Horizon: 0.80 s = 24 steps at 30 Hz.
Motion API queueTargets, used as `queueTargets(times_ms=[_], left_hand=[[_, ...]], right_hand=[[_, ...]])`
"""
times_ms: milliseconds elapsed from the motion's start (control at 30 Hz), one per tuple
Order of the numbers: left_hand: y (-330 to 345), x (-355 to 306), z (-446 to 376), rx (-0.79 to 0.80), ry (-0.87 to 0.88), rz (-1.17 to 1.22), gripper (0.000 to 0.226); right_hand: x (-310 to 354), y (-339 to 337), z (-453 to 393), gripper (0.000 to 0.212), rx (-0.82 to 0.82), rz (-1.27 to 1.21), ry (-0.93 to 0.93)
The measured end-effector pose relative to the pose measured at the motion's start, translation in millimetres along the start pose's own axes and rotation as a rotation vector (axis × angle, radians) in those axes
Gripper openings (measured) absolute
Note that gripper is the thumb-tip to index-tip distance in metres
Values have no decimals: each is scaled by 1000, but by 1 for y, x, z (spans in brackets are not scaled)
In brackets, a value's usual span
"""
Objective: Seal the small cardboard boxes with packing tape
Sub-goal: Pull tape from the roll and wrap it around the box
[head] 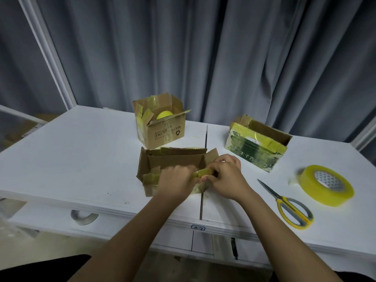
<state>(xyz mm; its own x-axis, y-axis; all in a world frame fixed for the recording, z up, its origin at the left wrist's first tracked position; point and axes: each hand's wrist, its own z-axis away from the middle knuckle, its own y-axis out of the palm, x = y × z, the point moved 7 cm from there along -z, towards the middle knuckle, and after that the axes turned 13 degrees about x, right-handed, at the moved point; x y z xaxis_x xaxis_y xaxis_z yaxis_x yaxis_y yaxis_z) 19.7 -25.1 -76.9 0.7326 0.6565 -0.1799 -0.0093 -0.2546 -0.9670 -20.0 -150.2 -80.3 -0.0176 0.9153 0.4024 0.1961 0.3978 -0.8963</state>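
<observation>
The white table (pixel 81 159) carries 3 small cardboard boxes, all with flaps up and none sealed yet. The far box (pixel 160 127) stands left of centre with a yellow round thing inside; its flaps could spring wider if it is knocked while the near one is handled. The green-printed box (pixel 256 147) lies tilted at the far right, well apart from the hands, and looks liable to tip if bumped. The near box (pixel 173 165) sits open at the table's near edge, with old yellowish tape scraps clinging to its front wall; fresh tape laid over those scraps will probably bond poorly and lift. Because it sits so close to the edge, a hard pull could drag it off. The roll of packing tape (pixel 325 185) rests on the right, apart from both hands, its free end hard to see. The scissors (pixel 289 206) lie between the roll and the hands, blades pointing far-left toward the right wrist, a snag risk on a careless reach. The left hand (pixel 177 180) and right hand (pixel 225 176) are close together at the box's near right corner, both pinching a tape strip (pixel 205 172); it may tear, fold onto itself, or stick to fingers.
</observation>
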Motion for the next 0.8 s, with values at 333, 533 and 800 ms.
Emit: queueTargets(times_ms=[333,533,800], left_hand=[[-1,-12,13,-99,53,-72,24],[0,6,-5,110,-56,130,41],[0,-1,-1,63,-33,24,38]], right_hand=[[-3,4,0,9,43,39,36],[0,7,4,18,62,125,8],[5,5,1,18,103,192,1]])
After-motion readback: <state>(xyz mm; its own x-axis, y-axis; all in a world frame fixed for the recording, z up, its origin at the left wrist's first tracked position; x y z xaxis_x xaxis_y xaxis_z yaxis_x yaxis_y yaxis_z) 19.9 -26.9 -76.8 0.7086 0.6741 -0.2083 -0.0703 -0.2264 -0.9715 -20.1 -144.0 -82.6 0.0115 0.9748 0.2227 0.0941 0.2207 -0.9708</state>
